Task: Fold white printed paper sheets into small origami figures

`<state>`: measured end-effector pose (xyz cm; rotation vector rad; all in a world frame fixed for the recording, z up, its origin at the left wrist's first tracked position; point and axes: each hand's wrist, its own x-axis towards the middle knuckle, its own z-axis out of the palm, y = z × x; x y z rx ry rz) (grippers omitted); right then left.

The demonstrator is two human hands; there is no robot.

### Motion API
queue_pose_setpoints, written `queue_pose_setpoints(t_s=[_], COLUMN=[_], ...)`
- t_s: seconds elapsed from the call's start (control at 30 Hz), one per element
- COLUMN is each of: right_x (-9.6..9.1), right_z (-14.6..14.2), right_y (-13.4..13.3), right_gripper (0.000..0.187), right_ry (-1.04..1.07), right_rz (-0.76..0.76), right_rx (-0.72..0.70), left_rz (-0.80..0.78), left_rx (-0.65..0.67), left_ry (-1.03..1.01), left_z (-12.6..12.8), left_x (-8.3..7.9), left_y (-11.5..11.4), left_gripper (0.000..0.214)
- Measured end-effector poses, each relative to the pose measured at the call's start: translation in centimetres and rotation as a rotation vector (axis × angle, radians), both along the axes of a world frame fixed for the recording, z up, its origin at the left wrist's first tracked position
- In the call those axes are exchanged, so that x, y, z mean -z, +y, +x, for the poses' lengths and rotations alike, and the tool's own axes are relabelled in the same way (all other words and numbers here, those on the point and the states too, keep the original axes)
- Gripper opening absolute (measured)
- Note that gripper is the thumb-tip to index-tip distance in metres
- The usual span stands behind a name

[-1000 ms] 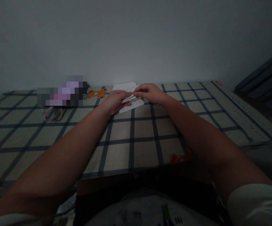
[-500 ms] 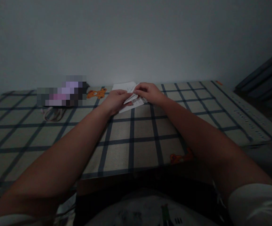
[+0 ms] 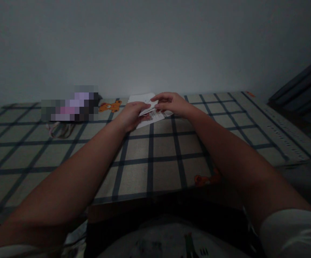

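Observation:
Both my arms reach forward over a table with a checked cloth (image 3: 150,161). My left hand (image 3: 131,114) and my right hand (image 3: 171,103) meet at the far side near the wall. Between them they pinch a small white folded paper (image 3: 148,107) held just above the cloth. Under it lies a white printed sheet (image 3: 152,119), and another white sheet (image 3: 140,98) lies behind it by the wall. The fingers of both hands are closed on the folded paper.
A blurred purple and dark object (image 3: 70,107) lies at the far left with a looped cord (image 3: 60,129) in front of it. Orange bear prints (image 3: 111,106) mark the cloth. A dark slatted piece (image 3: 303,89) stands at the right. The room is dim.
The folded paper has been lifted a little and my right hand has shifted slightly up and back. My left hand has stayed almost in place.

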<state>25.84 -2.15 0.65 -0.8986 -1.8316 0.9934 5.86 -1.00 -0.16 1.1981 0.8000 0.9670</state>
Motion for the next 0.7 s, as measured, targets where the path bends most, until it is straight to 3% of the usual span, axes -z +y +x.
queue_pose_setpoints(t_s=[0.33, 0.7], right_x=[0.1, 0.1], right_z=[-0.3, -1.4], right_y=[0.3, 0.0], right_gripper=[0.016, 0.007], right_ry=[-0.018, -0.054], right_rz=[0.004, 0.081], right_rx=[0.051, 0.178], left_rz=[-0.033, 0.096], left_rx=[0.022, -0.072], left_ry=[0.041, 0.06], left_z=[0.1, 0.7], left_x=[-0.1, 0.6], left_y=[-0.4, -0.5], left_gripper=[0.011, 0.013])
